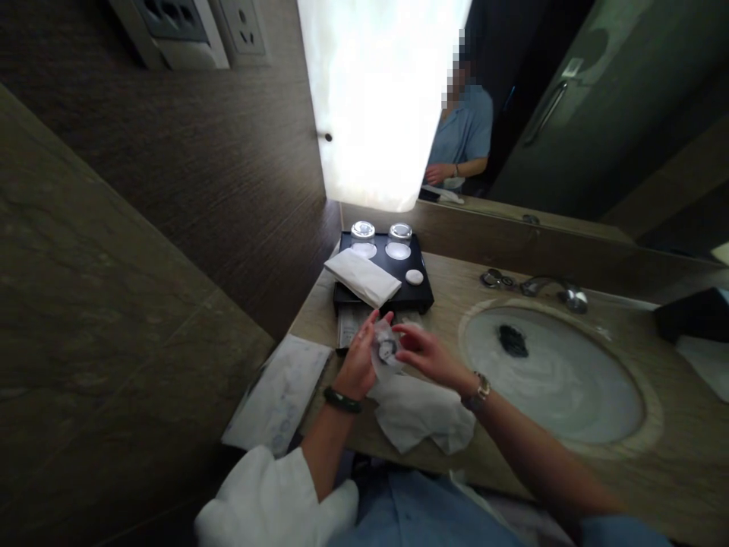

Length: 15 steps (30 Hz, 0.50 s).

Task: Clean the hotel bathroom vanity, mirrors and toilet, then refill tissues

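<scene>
Above the counter's front part, my left hand (360, 357) is closed around the edge of a small translucent packet (387, 351) with a dark round mark on it. My right hand (427, 351) has its thumb and index finger bent at the packet's right side, gripping that edge. What lies inside the packet I cannot make out. Just below both hands a crumpled white cloth (424, 414) is spread on the counter. A black tray box (392, 266) stands behind them, its drawer partly out. A white towel (273, 494) hangs over my left forearm.
Two upturned glasses (363, 234), a folded white cloth (364, 277) and a white disc (414, 277) sit on the black box. A white printed bag (279, 395) lies at left. The sink (569, 410) at right holds water and a dark clump (513, 341), below a faucet (550, 285).
</scene>
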{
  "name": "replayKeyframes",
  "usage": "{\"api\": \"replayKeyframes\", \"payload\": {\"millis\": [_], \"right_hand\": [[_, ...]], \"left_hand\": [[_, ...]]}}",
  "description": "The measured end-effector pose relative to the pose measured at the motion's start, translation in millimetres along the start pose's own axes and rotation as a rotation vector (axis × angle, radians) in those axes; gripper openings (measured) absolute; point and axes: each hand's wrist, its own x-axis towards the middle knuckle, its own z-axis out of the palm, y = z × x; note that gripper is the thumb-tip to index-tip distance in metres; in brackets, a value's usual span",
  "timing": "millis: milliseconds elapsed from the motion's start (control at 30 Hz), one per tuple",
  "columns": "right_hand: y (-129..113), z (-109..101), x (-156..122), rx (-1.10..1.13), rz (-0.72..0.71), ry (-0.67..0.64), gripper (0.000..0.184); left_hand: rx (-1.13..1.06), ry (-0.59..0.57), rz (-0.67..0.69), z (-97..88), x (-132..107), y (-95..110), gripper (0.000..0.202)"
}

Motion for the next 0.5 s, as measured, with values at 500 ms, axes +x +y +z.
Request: {"api": "replayKeyframes", "payload": {"millis": [500], "right_hand": [[27.0,-39.5,39.2,-0.776,0.196,-0.071,0.029]], "left_hand": [[0.168,0.162,-0.017,-68.0,-15.9,-52.8,0.010]]}}
